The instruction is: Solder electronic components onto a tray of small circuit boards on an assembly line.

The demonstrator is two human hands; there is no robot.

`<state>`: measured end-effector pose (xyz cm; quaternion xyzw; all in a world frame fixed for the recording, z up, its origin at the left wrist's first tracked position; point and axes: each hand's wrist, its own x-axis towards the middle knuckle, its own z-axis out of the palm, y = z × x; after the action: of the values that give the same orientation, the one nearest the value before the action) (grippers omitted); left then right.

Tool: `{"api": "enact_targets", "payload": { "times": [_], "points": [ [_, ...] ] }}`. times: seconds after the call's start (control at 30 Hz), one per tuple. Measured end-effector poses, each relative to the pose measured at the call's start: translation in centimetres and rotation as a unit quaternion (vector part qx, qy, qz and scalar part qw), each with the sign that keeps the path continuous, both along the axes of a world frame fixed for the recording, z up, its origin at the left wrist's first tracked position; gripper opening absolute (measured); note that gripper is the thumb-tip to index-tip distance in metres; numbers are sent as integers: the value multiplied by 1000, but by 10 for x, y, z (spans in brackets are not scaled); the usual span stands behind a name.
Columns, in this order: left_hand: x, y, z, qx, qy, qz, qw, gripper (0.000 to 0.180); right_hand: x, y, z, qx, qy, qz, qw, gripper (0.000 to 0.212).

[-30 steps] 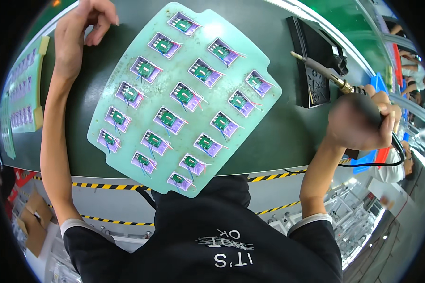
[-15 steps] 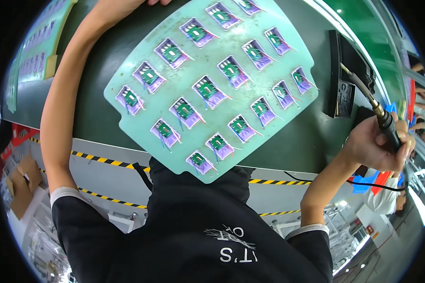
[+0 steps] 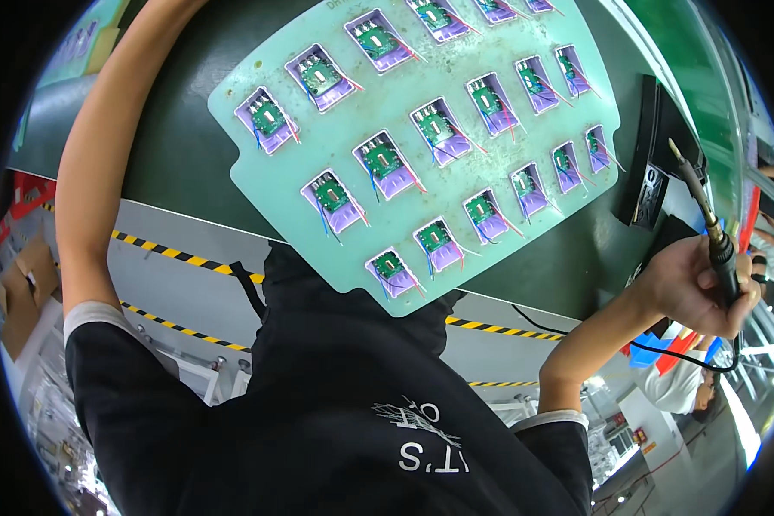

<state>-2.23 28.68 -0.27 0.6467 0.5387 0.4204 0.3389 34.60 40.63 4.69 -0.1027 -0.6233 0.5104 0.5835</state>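
My right hand (image 3: 692,288) is closed around the dark handle of a soldering iron (image 3: 699,193), at the right, beyond the board's edge. Its bare metal tip points up and away from me, beside a black open-topped stand (image 3: 649,185). In front of me lies a pale green board (image 3: 271,193), set askew and reaching over the table's near edge. Rows of purple housings (image 3: 396,182) sit in its cutouts, each with a small green circuit board (image 3: 380,159) and thin red and blue wires. My left forearm (image 3: 103,146) stretches up past the upper edge, with the hand out of view.
The dark green tabletop (image 3: 176,163) has its near edge by my waist. More green boards (image 3: 73,52) stand at the far left. A black cable (image 3: 662,351) hangs below my right hand. Another person in white (image 3: 675,387) is at the lower right; cardboard boxes (image 3: 30,275) are at the left.
The view has shifted, so the board sits further right and up in it. My left fingertips have gone out of the top edge. The soldering iron stays in my right hand.
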Motion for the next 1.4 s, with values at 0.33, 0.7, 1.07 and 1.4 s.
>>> {"api": "enact_targets", "payload": {
  "times": [0.33,0.7,1.07,1.4],
  "points": [
    [-6,-15,13,-12,11,10,1000,27,-16,-4,-4,-28,10,3,1000,17],
    [-6,-5,1,18,17,-14,1000,27,-16,-4,1,-57,-8,-44,997,27],
    [1,4,-4,1,-4,-10,1000,25,-3,1,-4,-25,-10,0,1000,15],
    [7,6,-5,-29,-16,13,999,23,-8,-5,-2,6,-25,-70,997,19]
  ]
}}
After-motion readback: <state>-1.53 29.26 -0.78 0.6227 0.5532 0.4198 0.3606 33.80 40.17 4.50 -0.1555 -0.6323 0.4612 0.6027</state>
